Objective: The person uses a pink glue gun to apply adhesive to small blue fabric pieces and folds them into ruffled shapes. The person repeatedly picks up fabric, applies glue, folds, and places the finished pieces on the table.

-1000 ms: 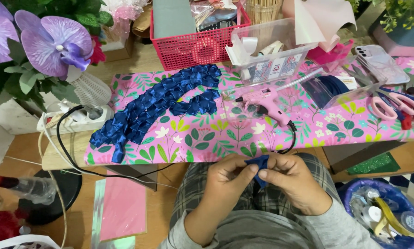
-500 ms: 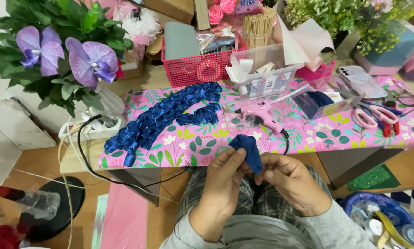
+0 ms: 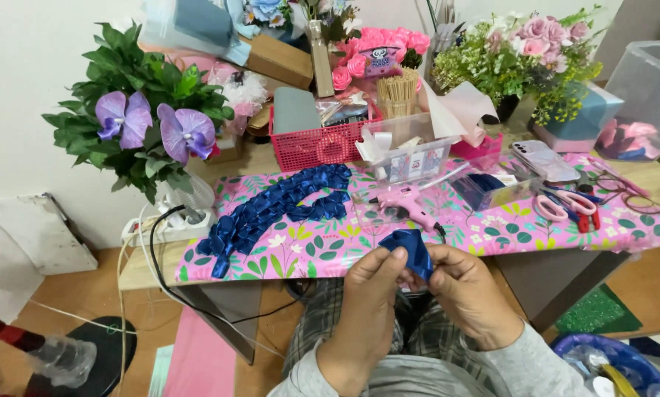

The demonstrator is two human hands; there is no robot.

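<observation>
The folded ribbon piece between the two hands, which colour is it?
The ribbon piece is dark blue and satin-shiny, shown in the head view.

A floral craft workshop: flower bouquets (image 3: pixel 536 44), glue gun (image 3: pixel 411 204), scissors (image 3: pixel 569 206), ribbon loops (image 3: pixel 278 209).

Grey long sleeves (image 3: pixel 525 367) cover both forearms (cuffs ending at the wrists), and dark plaid trousers (image 3: pixel 322 323) cover the lap.

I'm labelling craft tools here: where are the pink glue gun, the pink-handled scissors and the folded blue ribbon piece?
pink glue gun (image 3: pixel 409 204), head view, on its body.
pink-handled scissors (image 3: pixel 559 206), head view, on a handle loop.
folded blue ribbon piece (image 3: pixel 411 250), head view, on its middle fold.
</observation>
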